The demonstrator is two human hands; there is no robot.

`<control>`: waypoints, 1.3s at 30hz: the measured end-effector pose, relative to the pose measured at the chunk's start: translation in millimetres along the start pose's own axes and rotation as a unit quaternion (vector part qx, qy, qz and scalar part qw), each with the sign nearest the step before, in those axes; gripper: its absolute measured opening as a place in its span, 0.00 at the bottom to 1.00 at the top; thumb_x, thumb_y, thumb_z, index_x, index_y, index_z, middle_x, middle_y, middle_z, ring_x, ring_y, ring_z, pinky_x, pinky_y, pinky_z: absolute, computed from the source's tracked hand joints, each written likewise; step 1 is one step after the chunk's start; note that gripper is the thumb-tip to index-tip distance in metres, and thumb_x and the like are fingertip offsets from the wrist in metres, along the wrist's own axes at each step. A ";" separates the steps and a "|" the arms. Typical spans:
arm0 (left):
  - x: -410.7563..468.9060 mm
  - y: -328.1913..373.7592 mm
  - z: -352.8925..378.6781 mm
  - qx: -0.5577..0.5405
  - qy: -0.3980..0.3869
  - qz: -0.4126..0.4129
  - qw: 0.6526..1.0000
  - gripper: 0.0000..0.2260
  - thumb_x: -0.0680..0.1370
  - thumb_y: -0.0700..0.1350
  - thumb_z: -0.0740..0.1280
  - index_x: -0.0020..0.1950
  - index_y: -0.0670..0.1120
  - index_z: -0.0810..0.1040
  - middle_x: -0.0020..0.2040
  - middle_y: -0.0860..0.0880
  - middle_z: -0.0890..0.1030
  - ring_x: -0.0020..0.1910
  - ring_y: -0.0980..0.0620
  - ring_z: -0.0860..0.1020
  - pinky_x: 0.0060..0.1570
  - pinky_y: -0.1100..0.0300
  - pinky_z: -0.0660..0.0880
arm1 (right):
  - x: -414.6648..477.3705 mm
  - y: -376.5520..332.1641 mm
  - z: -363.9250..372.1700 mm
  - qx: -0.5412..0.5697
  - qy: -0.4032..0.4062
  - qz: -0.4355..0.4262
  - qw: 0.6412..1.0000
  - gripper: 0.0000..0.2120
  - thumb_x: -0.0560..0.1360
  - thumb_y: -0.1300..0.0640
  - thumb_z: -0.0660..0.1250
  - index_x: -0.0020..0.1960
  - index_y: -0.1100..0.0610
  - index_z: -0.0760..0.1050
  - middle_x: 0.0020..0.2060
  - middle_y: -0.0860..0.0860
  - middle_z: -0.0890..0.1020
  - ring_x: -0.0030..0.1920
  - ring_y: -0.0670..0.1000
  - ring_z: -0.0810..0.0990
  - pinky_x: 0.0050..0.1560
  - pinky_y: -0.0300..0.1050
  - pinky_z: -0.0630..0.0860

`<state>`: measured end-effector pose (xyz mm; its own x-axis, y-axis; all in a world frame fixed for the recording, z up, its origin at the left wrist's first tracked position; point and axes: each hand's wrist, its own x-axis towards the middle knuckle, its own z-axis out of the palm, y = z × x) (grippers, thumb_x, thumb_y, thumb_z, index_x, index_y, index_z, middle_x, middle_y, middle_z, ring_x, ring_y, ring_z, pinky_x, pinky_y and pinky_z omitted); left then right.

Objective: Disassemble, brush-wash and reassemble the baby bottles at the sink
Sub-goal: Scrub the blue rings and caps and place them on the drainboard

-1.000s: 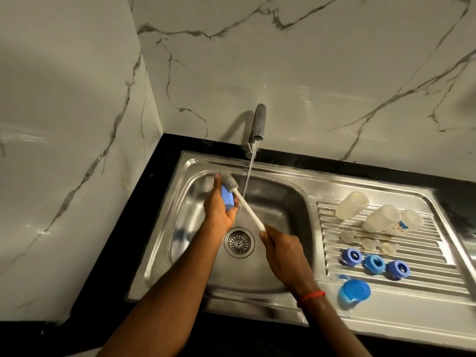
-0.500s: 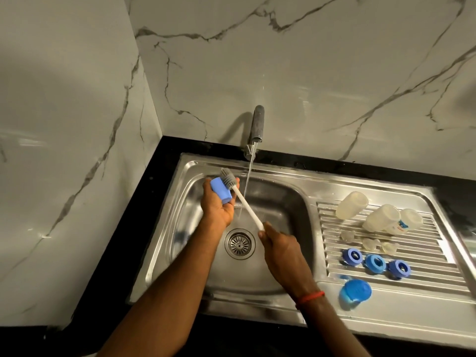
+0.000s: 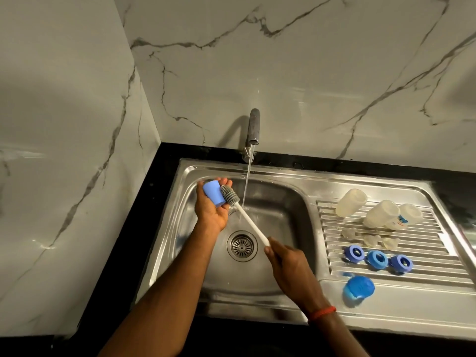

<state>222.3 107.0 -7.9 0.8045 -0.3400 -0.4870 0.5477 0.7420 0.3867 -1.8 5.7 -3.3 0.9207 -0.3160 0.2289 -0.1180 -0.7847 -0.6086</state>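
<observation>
The blue cap (image 3: 213, 195) is held in the left hand (image 3: 210, 213) over the sink (image 3: 309, 180), beside the running water (image 3: 247, 176), likely to keep rinsing close. The brush (image 3: 230, 194), gripped at its handle by the right hand (image 3: 291, 269), is pressed against it. The bottles (image 3: 351, 202) lie on the drainboard (image 3: 412, 300).

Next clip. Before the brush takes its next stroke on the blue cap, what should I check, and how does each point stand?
1. Cap hold: left hand holds the blue cap over the sink: ok.
2. Brush grip: right hand grips the end of the brush handle: ok.
3. Contact: the brush's grey head lies against the cap's side: ok.
4. Rinse: water from the tap falls right of the cap, missing it: not ok.
5. Inside of the cap clean: cannot tell.
6. Bottles and rings lie on the draining board, apart from the hands: ok.
</observation>
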 end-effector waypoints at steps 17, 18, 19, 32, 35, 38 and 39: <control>-9.8 16.4 -25.0 0.211 0.024 0.051 0.976 0.42 0.46 0.69 0.82 0.53 0.49 0.79 0.55 0.47 0.83 0.46 0.52 0.80 0.41 0.60 0.74 | 17.2 22.6 -52.3 -0.108 0.015 0.010 0.994 0.17 0.79 0.49 0.66 0.65 0.54 0.79 0.40 0.55 0.81 0.35 0.54 0.79 0.36 0.47 0.77; -10.3 18.0 -24.3 0.212 0.032 0.043 0.976 0.43 0.46 0.69 0.82 0.54 0.49 0.79 0.55 0.47 0.83 0.49 0.50 0.79 0.42 0.59 0.74 | 20.0 20.4 -58.3 -0.132 0.012 -0.007 0.991 0.17 0.79 0.50 0.67 0.65 0.54 0.78 0.40 0.54 0.80 0.35 0.54 0.79 0.34 0.45 0.75; -11.8 19.6 -22.8 0.219 0.031 0.038 0.974 0.40 0.48 0.69 0.81 0.52 0.49 0.80 0.54 0.48 0.82 0.52 0.49 0.78 0.44 0.58 0.73 | 22.4 17.9 -63.4 -0.158 0.010 -0.025 0.987 0.17 0.78 0.50 0.69 0.65 0.53 0.79 0.39 0.53 0.79 0.34 0.53 0.78 0.33 0.43 0.73; -19.5 12.8 -7.5 0.354 -0.008 0.083 0.932 0.14 0.79 0.54 0.69 0.38 0.46 0.77 0.34 0.51 0.81 0.35 0.53 0.80 0.37 0.55 0.79 | 42.3 -11.4 -51.6 -0.319 0.033 -0.085 0.943 0.12 0.78 0.47 0.66 0.51 0.55 0.80 0.35 0.53 0.82 0.32 0.55 0.80 0.35 0.47 0.76; -14.7 18.7 -2.4 0.327 0.000 0.117 0.938 0.14 0.80 0.50 0.69 0.37 0.45 0.77 0.32 0.51 0.79 0.33 0.54 0.78 0.37 0.56 0.78 | 44.6 -17.2 -48.3 -0.037 -0.179 0.093 0.979 0.19 0.83 0.45 0.57 0.49 0.57 0.79 0.32 0.51 0.82 0.27 0.44 0.78 0.32 0.43 0.77; -13.6 19.0 -1.4 0.317 0.004 0.135 0.939 0.11 0.80 0.49 0.69 0.42 0.44 0.78 0.34 0.52 0.80 0.35 0.55 0.78 0.43 0.56 0.79 | 41.6 -17.6 -43.3 0.097 -0.233 0.175 0.952 0.16 0.83 0.48 0.60 0.48 0.58 0.80 0.30 0.50 0.81 0.24 0.43 0.74 0.30 0.40 0.75; -12.9 18.4 -2.8 0.324 0.012 0.136 0.936 0.11 0.80 0.50 0.69 0.43 0.44 0.78 0.34 0.52 0.80 0.34 0.55 0.79 0.44 0.55 0.79 | 40.9 -14.5 -43.9 0.094 -0.233 0.168 0.953 0.17 0.83 0.48 0.61 0.47 0.59 0.80 0.29 0.50 0.80 0.24 0.44 0.74 0.30 0.41 0.75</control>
<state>221.4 126.7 3.3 0.9334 -0.1702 -0.3158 0.3538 0.2903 0.8891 21.2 -19.2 48.3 0.9134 -0.2266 -0.3380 -0.4062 -0.5576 -0.7239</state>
